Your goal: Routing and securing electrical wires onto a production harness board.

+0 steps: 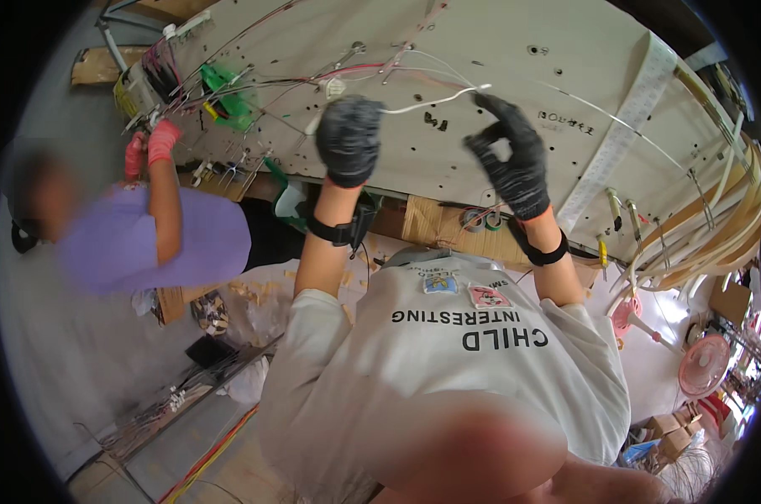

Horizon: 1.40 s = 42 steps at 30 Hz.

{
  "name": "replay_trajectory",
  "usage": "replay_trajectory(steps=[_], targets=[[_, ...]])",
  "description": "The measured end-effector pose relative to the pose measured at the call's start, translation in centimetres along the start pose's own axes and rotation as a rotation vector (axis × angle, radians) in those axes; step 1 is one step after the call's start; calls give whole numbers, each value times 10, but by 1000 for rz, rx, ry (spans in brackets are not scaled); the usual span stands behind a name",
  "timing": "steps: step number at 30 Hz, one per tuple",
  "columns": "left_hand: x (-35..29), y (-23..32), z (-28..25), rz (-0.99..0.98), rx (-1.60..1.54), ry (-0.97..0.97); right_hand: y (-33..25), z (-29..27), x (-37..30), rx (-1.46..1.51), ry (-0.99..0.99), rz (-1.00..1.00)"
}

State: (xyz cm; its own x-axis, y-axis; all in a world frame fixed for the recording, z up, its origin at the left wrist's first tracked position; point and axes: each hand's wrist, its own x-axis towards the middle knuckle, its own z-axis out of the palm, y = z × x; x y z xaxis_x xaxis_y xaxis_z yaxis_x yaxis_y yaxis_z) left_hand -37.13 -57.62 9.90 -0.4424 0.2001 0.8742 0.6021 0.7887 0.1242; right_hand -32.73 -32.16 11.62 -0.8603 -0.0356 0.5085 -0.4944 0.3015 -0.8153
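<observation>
My left hand (349,139), in a dark grey knit glove, is closed around a white wire (427,105). The wire's free end runs right and slightly up over the board. My right hand (513,155), gloved alike, has thumb and forefinger apart, with a gap between them. Its forefinger tip is close to the wire's end; whether they touch I cannot tell. Beneath both hands is a large pale board (448,164) with holes and pegs. Red and white wires (313,81) stretch along it from the far left.
To the left a co-worker in a purple shirt (196,231) works at the board's end with pink gloves (163,139). A green piece (227,97) lies there. Thick bundled cables (725,223) hang at the right edge. Tape rolls (484,220) lie below the board; a pink fan (704,366) stands lower right.
</observation>
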Motion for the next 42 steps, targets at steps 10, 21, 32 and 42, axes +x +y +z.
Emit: replay_trajectory(steps=[10, 21, 32, 42], targets=[[-29, -27, -23, -340, -7, 125, -57, 52, 73, -99, -263, 146], [-14, -120, -21, -475, -251, 74, -76, 98, 104, 341, -506, 238], [-42, -124, 1, -874, -663, 55, -111, 124, 94, 147, -643, 152], [-18, -122, -34, -1025, -1258, -418, -69, 187, 39, -420, -863, -18]])
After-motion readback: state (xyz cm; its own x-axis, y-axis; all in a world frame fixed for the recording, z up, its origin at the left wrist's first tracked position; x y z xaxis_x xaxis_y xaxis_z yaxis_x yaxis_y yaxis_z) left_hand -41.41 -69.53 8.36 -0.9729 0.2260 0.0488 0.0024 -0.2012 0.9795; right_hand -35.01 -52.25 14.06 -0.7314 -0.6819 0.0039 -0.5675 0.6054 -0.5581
